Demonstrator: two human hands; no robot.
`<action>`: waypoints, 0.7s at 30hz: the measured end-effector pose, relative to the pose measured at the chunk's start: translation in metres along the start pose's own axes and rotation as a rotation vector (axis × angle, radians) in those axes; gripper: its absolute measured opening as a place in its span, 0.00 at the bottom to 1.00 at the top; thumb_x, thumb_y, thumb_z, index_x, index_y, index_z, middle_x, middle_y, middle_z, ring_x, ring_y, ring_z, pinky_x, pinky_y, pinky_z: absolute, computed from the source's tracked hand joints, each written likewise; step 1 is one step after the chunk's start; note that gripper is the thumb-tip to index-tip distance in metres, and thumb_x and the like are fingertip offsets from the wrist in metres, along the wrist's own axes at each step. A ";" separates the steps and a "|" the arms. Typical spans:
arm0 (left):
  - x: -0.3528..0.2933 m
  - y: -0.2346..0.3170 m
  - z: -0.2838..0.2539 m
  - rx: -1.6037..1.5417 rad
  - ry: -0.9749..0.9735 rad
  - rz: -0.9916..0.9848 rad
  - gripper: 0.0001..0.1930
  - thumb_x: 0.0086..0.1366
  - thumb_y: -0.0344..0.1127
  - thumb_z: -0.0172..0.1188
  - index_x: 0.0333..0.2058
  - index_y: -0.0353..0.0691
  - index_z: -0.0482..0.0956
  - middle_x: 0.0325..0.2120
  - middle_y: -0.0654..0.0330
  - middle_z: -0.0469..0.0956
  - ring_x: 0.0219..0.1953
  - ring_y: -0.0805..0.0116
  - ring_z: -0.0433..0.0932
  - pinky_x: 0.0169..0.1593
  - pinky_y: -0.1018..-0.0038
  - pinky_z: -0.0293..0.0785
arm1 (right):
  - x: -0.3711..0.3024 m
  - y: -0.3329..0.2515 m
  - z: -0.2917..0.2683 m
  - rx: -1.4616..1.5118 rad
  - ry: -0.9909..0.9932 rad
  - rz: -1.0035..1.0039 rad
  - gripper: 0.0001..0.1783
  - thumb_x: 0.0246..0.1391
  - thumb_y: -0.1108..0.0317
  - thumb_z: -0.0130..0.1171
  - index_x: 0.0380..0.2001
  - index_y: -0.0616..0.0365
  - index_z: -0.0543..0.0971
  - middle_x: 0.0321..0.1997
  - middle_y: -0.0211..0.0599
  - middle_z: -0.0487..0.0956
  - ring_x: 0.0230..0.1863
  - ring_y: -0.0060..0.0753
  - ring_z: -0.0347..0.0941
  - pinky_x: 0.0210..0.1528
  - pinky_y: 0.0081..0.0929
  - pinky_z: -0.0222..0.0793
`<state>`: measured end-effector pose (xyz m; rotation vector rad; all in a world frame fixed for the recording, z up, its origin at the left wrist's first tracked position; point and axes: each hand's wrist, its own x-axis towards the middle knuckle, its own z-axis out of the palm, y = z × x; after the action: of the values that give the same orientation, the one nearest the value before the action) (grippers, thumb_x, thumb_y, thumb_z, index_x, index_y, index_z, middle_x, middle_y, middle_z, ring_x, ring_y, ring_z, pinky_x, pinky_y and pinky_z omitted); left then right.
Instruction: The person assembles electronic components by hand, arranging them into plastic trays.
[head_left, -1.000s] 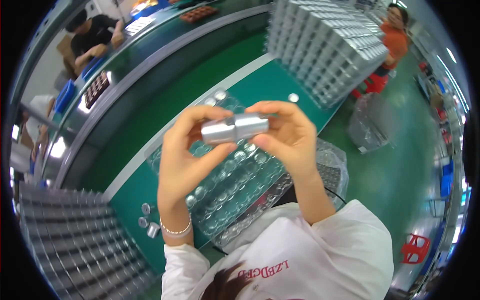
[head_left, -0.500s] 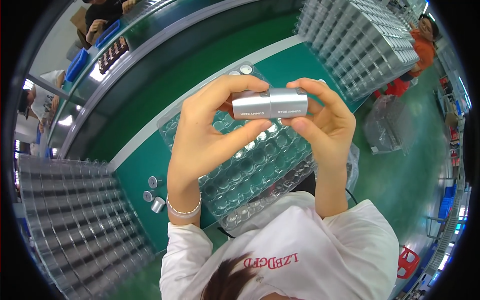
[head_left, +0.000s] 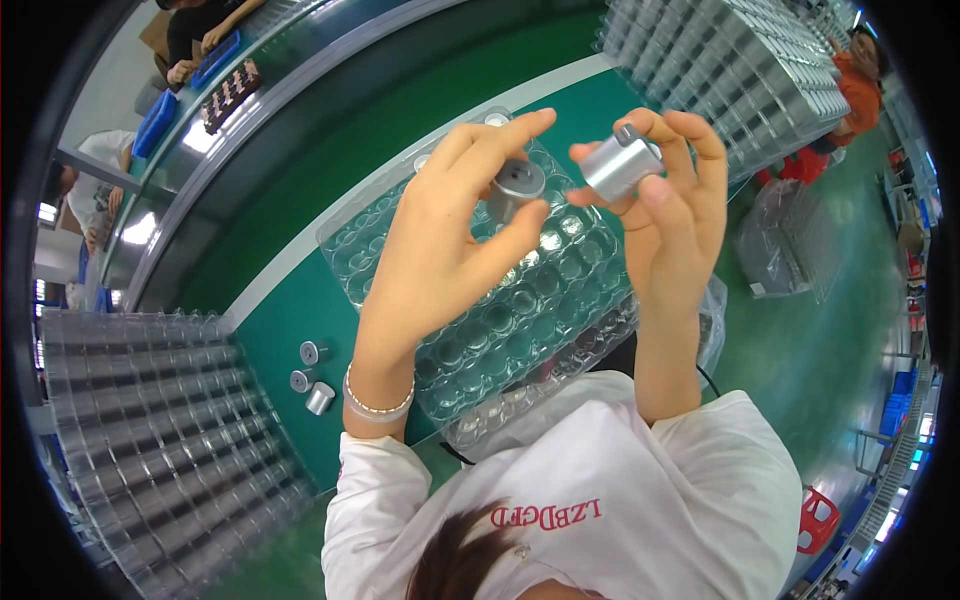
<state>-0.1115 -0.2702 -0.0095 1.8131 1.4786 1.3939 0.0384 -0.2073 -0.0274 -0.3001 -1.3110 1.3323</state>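
Note:
My left hand [head_left: 450, 240] pinches a small silver metal cylinder [head_left: 515, 185] between thumb and fingers, its flat end turned toward me. My right hand [head_left: 665, 200] holds a second silver cylinder [head_left: 620, 165] by its side, a short stub at its top. The two cylinders are a little apart, both raised above a clear plastic cell tray [head_left: 520, 320] on the green table [head_left: 290, 310]. A beaded bracelet sits on my left wrist.
Three loose silver cylinders [head_left: 310, 375] lie on the table at left. Stacks of clear trays stand at lower left [head_left: 150, 430] and upper right [head_left: 720, 60]. A conveyor [head_left: 300, 110] runs behind, with other people beyond it. A person in orange [head_left: 865, 70] is at right.
The two cylinders were held end to end as one bar; now they are pulled apart, one in each hand, and turned. The view has shifted slightly.

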 end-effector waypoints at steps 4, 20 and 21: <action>0.001 -0.011 0.004 -0.379 0.067 -0.018 0.23 0.47 0.29 0.64 0.44 0.37 0.70 0.33 0.61 0.70 0.33 0.73 0.70 0.37 0.75 0.71 | 0.002 -0.005 -0.013 0.004 -0.039 0.014 0.20 0.52 0.69 0.48 0.48 0.65 0.62 0.47 0.57 0.67 0.34 0.36 0.72 0.32 0.26 0.71; -0.003 -0.010 0.013 -0.735 0.088 0.200 0.37 0.28 0.52 0.73 0.35 0.41 0.63 0.29 0.61 0.62 0.22 0.82 0.65 0.17 0.88 0.62 | -0.002 -0.008 -0.001 -0.028 -0.145 -0.159 0.26 0.43 0.52 0.61 0.33 0.69 0.75 0.36 0.43 0.70 0.31 0.23 0.68 0.29 0.14 0.64; -0.004 -0.011 0.011 -0.736 0.088 0.198 0.37 0.28 0.52 0.73 0.35 0.41 0.63 0.29 0.61 0.62 0.22 0.82 0.65 0.17 0.88 0.62 | -0.003 -0.007 -0.001 -0.020 -0.149 -0.151 0.27 0.43 0.52 0.61 0.33 0.69 0.75 0.36 0.43 0.70 0.31 0.23 0.68 0.29 0.14 0.65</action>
<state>-0.1068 -0.2672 -0.0244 1.4457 0.6684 1.8162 0.0437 -0.2111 -0.0233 -0.1142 -1.4428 1.2335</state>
